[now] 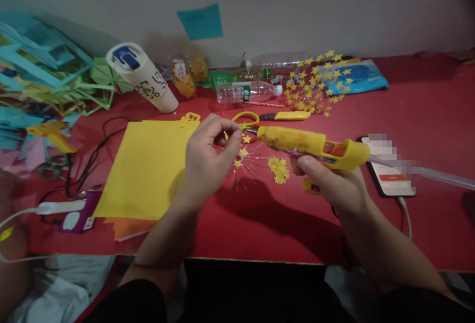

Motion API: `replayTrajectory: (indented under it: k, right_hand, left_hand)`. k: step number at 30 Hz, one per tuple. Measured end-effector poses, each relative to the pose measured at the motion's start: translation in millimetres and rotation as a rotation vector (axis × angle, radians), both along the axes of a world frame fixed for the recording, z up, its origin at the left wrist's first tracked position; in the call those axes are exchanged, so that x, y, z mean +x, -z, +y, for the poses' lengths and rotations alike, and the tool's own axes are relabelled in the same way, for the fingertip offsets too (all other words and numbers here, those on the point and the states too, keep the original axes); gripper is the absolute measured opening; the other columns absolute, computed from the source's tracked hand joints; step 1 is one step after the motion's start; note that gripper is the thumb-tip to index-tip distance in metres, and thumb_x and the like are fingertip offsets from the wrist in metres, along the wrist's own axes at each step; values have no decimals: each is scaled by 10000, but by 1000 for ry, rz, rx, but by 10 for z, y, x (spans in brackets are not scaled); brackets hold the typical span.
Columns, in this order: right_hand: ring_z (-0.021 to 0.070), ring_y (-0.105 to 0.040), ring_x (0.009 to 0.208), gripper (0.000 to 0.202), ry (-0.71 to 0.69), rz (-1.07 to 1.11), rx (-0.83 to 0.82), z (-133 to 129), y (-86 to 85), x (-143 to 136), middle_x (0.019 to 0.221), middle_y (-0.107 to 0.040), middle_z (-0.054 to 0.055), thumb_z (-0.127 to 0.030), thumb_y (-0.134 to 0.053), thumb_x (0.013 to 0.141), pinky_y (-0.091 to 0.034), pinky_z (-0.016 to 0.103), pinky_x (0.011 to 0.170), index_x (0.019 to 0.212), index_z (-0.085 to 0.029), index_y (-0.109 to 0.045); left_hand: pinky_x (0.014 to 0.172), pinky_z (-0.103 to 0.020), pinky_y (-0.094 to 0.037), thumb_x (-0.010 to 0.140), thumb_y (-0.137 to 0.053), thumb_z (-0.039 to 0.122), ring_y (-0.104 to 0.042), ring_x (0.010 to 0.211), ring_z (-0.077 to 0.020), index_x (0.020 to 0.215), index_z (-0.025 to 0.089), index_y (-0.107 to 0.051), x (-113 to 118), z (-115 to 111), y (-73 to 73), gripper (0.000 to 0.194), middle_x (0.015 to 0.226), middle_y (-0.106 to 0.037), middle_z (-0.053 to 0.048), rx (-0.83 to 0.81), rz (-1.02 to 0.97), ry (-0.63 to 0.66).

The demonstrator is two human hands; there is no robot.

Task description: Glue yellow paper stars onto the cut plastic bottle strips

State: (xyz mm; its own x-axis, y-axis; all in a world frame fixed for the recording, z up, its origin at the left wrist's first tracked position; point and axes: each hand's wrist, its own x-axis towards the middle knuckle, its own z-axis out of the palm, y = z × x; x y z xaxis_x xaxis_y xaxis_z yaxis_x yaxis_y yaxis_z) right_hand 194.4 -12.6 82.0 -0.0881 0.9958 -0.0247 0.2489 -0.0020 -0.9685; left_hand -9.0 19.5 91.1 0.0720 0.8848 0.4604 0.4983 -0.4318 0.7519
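My right hand [334, 179] is wrapped round a yellow hot glue gun [293, 139], with a long clear glue stick [438, 174] coming out of its back. The gun's metal nozzle points left and meets the fingertips of my left hand [213, 152]. Thumb and forefinger there are pinched together; what they hold is too small to make out. Just below them lies a spread of clear plastic strips with yellow paper stars [238, 163] on it. A small pile of loose yellow stars [279, 170] rests on the red table [260, 229] beneath the gun.
Yellow paper sheets [144, 164] lie left. Behind are a white tumbler [158, 85], plastic bottles [233, 92], a yellow cutter [291, 115] and a star-covered plastic piece [315, 85]. A phone [393, 174] is right. Another glue gun [54, 135] and a person's arm [15, 244] are left.
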Motion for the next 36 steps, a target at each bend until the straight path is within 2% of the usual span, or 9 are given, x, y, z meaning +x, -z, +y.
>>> replayTrajectory:
  k: [13, 19, 24, 28, 32, 36]
  right_hand:
    - [192, -593, 681, 445, 0, -6, 26, -30, 4, -14, 701, -627, 36, -646, -595, 761, -472, 306, 530, 929, -253, -717]
    - [128, -464, 525, 428, -26, -23, 17, -8, -4, -12, 612, -554, 1, -621, -584, 763, -410, 274, 457, 915, -240, -704]
    - [118, -400, 480, 390, -17, -25, 2, -7, -35, -6, 556, -502, -7, -598, -600, 758, -342, 258, 411, 859, -235, -697]
    - [119, -416, 484, 365, -22, -29, 3, -17, -34, -4, 565, -506, -9, -589, -601, 765, -351, 257, 420, 843, -244, -692]
    - [149, -492, 550, 343, 50, -29, 47, -20, -26, -4, 596, -543, 5, -567, -610, 765, -410, 286, 480, 830, -239, -684]
    - [142, -494, 559, 295, 97, 15, 56, 74, -38, 60, 613, -557, 2, -504, -632, 739, -413, 297, 509, 792, -215, -639]
  left_hand:
    - [597, -278, -434, 823, -560, 129, -494, 639, -115, 724, 217, -566, -1, -1, 7, 133, 708, -573, 18, 7, 3, -4]
    - [597, -275, -430, 818, -562, 125, -492, 636, -114, 719, 214, -568, 1, -2, 0, 133, 705, -571, 19, 1, -2, -6]
    - [596, -275, -433, 820, -561, 129, -495, 636, -116, 720, 216, -568, 1, -1, -1, 133, 702, -573, 18, 9, 11, -6]
    - [613, -284, -445, 837, -552, 154, -514, 655, -123, 729, 217, -572, -6, -7, -3, 127, 716, -583, 12, 54, 38, -7]
    - [652, -304, -459, 851, -556, 177, -531, 700, -135, 752, 228, -582, -14, -25, -16, 115, 760, -602, 2, 129, 43, 33]
    - [639, -291, -457, 841, -559, 164, -527, 695, -130, 750, 220, -584, -24, -19, -13, 109, 744, -588, 5, 40, -31, 61]
